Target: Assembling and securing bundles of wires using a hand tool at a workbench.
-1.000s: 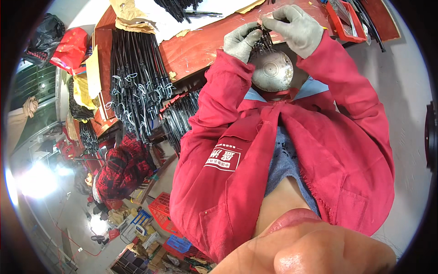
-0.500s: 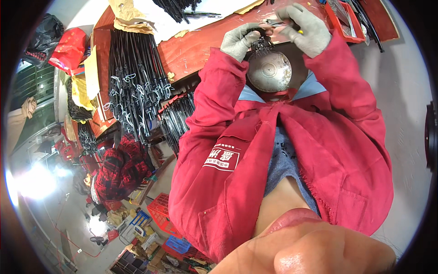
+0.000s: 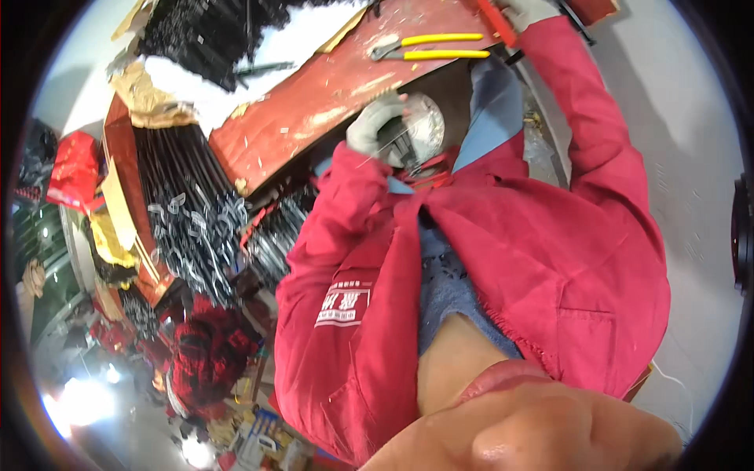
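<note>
- Red wooden surface (image 3: 314, 102) fills the top of the view, with a heap of black metal clips (image 3: 188, 212) at 9 o'clock.
- Red jacket (image 3: 487, 267) covers the middle.
- Shiny round metal piece (image 3: 424, 125) sits by the surface's edge at 12 o'clock, close to the chest.
- Left hand (image 3: 377, 129), in a grey glove, now holds that piece alone, fingers curled around a dark clip on it.
- Right hand (image 3: 526, 9) has let go and moved up to 1 o'clock, mostly cut off; I cannot tell if it grips anything.
- Yellow pliers (image 3: 432, 47) lie near it, maybe picked next.
</note>
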`<action>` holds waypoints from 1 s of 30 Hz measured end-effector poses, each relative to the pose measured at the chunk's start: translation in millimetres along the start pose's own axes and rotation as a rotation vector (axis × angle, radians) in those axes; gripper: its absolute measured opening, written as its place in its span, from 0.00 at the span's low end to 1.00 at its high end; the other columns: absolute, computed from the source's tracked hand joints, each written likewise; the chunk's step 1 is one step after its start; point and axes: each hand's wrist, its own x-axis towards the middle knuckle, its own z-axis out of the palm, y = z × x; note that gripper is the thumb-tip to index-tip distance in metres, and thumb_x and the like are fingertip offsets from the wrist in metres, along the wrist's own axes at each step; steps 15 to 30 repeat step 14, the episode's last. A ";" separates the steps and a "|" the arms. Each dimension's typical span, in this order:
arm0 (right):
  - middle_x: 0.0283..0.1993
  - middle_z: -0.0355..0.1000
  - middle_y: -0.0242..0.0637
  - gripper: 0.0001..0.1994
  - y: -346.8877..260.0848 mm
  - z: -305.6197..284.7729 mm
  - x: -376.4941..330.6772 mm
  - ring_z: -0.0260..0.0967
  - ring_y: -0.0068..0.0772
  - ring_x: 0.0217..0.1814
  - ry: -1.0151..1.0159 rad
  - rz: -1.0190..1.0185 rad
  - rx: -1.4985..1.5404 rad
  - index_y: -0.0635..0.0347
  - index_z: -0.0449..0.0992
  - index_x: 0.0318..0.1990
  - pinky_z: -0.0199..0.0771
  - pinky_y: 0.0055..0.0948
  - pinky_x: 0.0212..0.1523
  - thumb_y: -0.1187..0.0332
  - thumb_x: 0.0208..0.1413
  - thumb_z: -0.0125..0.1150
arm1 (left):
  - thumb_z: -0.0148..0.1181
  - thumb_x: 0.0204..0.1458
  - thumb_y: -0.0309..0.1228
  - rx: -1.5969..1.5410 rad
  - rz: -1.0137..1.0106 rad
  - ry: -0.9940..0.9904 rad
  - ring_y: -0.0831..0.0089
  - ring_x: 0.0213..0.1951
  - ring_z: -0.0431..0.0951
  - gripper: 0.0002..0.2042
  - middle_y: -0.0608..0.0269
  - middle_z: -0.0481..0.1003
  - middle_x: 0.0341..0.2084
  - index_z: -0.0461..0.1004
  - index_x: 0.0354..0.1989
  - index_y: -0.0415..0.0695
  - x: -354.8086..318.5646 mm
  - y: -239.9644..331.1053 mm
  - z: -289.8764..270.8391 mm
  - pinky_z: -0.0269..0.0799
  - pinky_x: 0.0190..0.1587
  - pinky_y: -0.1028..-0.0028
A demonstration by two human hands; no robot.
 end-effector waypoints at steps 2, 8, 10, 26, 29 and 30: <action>0.43 0.69 0.43 0.12 -77.0 47.9 24.3 0.68 0.38 0.40 -0.046 -0.241 -0.039 0.56 0.74 0.39 0.67 0.28 0.40 0.64 0.48 0.52 | 0.56 0.38 0.23 0.767 0.440 -0.044 0.59 0.44 0.71 0.14 0.58 0.71 0.42 0.72 0.38 0.42 -41.7 -7.4 -40.2 0.66 0.48 0.71; 0.34 0.71 0.41 0.10 -99.8 22.4 19.8 0.67 0.43 0.34 0.170 -0.432 -0.339 0.56 0.74 0.35 0.67 0.30 0.36 0.66 0.47 0.49 | 0.59 0.36 0.26 1.042 0.271 0.003 0.60 0.55 0.60 0.18 0.61 0.65 0.50 0.71 0.41 0.48 -72.4 -26.6 -40.6 0.64 0.50 0.70; 0.33 0.71 0.41 0.09 -63.0 35.8 23.6 0.67 0.41 0.34 0.288 -0.419 -0.422 0.55 0.74 0.35 0.67 0.30 0.35 0.69 0.44 0.52 | 0.59 0.37 0.28 1.134 0.121 0.041 0.61 0.59 0.55 0.20 0.61 0.60 0.54 0.70 0.44 0.50 -70.9 -8.1 -26.9 0.63 0.51 0.70; 0.31 0.70 0.41 0.11 -9.2 77.9 35.9 0.68 0.39 0.33 0.473 -0.423 -0.543 0.54 0.74 0.34 0.67 0.30 0.34 0.73 0.40 0.57 | 0.60 0.38 0.41 0.928 -0.244 0.133 0.61 0.61 0.49 0.29 0.61 0.50 0.60 0.62 0.53 0.53 -70.6 -25.8 -24.2 0.53 0.57 0.70; 0.31 0.70 0.41 0.11 -9.2 77.9 35.9 0.68 0.39 0.33 0.473 -0.423 -0.543 0.54 0.74 0.34 0.67 0.30 0.34 0.73 0.40 0.57 | 0.60 0.38 0.41 0.928 -0.244 0.133 0.61 0.61 0.49 0.29 0.61 0.50 0.60 0.62 0.53 0.53 -70.6 -25.8 -24.2 0.53 0.57 0.70; 0.31 0.70 0.41 0.11 -9.2 77.9 35.9 0.68 0.39 0.33 0.473 -0.423 -0.543 0.54 0.74 0.34 0.67 0.30 0.34 0.73 0.40 0.57 | 0.60 0.38 0.41 0.928 -0.244 0.133 0.61 0.61 0.49 0.29 0.61 0.50 0.60 0.62 0.53 0.53 -70.6 -25.8 -24.2 0.53 0.57 0.70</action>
